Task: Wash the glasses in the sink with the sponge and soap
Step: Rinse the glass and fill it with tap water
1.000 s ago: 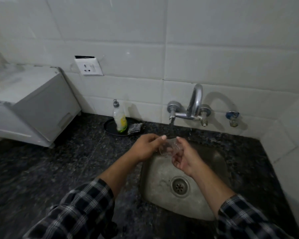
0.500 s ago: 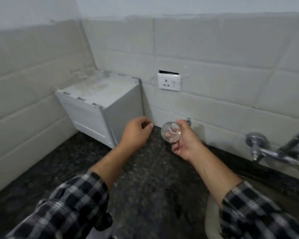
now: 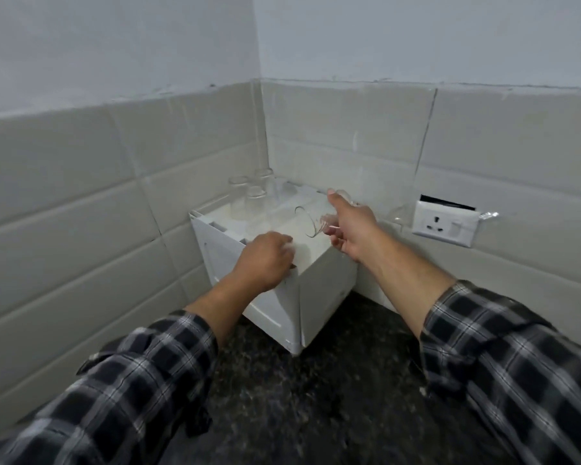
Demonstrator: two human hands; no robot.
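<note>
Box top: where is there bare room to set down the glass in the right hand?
Free: the box's top right half, between the three glasses standing at its back corner and the left hand at its near corner, just under the held glass in the right hand. The counter before the box is bare too. Crowded: that back corner.

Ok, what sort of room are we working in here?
Most likely a corner of a home kitchen: a dark speckled stone counter, tiled walls with a wall socket, and clear glasses standing on a white box. The right hand holds another glass above it.
</note>
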